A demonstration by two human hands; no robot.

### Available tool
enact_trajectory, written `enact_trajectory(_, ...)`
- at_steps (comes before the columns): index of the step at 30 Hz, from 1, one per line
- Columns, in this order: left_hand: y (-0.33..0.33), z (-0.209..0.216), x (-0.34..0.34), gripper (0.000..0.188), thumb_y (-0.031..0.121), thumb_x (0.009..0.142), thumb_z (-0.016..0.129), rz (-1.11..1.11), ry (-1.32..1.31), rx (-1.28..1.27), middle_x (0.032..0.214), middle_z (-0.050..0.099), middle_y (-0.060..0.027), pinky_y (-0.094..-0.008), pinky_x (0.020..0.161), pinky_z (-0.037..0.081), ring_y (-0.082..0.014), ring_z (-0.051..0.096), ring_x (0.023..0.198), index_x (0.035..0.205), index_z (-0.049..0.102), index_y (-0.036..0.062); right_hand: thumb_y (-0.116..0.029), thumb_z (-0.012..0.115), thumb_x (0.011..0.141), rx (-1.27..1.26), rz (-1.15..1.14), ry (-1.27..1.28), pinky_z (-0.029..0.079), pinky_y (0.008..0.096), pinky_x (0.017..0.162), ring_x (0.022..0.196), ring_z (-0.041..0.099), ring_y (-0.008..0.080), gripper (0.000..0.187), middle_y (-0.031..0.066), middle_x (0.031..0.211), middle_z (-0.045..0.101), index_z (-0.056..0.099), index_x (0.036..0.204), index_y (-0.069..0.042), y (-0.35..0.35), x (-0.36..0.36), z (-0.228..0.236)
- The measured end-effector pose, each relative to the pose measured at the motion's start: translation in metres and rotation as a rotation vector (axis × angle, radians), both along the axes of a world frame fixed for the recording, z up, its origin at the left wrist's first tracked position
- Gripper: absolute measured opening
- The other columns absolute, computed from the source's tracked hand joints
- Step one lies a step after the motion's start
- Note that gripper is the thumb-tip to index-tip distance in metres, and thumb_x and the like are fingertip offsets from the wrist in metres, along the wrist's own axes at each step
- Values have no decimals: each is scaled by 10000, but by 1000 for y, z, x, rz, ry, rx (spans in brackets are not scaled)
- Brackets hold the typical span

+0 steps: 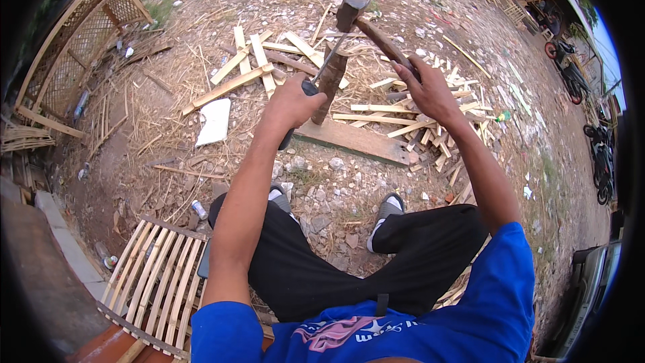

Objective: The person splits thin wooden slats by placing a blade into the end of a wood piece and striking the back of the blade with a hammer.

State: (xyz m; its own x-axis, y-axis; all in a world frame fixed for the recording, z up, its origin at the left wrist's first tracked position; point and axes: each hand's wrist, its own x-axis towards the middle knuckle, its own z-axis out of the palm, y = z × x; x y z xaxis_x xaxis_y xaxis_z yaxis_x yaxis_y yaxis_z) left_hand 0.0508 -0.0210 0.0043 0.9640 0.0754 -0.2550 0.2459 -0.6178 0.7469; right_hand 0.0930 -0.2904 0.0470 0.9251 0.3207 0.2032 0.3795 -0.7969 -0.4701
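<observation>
My left hand (pixel 295 102) is closed round the black handle of a tool with a thin metal shaft (pixel 329 60); whether it is a blade seen edge-on or a round shaft, I cannot tell. The shaft slants up alongside a dark upright wooden post (pixel 330 87), which rises from a flat plank (pixel 356 140) on the ground. My right hand (pixel 430 91) grips the wooden handle of a hammer (pixel 383 39). The hammer's head is raised over the post, close to the shaft's far end; I cannot tell if they touch.
Split wood strips (pixel 252 70) lie beyond my left hand, and a pile of strips (pixel 437 121) lies by my right. A white flat piece (pixel 213 122) rests left of the plank. Nearer left is a slatted bamboo rack (pixel 154 282). Motorbikes (pixel 571 77) stand far right.
</observation>
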Motion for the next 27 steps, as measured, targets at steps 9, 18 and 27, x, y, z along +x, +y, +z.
enact_trajectory(9, 1, -4, 2, 508, 339, 781, 673, -54, -212, 38, 872, 663, -180, -407, 714, 516, -283, 662, 759, 1135, 567, -9, -414, 466, 1016, 452, 64, -257, 388, 380, 510, 530, 502, 187, 404, 90, 585, 510, 523, 957, -18, 8, 5, -9)
enact_trajectory(18, 1, -3, 5, 458, 339, 797, 684, -4, -211, 9, 772, 643, -133, -314, 473, 488, -196, 610, 543, 1035, 577, -37, -426, 482, 998, 13, 39, 20, 422, 491, 623, 664, 587, 404, 425, 212, 701, 600, 520, 966, -3, 10, 7, -33)
enact_trajectory(27, -2, -11, 7, 413, 340, 793, 684, -2, -173, -27, 745, 625, -138, -355, 522, 483, -215, 609, 587, 967, 579, -20, -516, 435, 1002, 166, 1, -173, 377, 325, 459, 503, 465, 122, 510, 35, 624, 541, 583, 970, -29, 1, 18, 26)
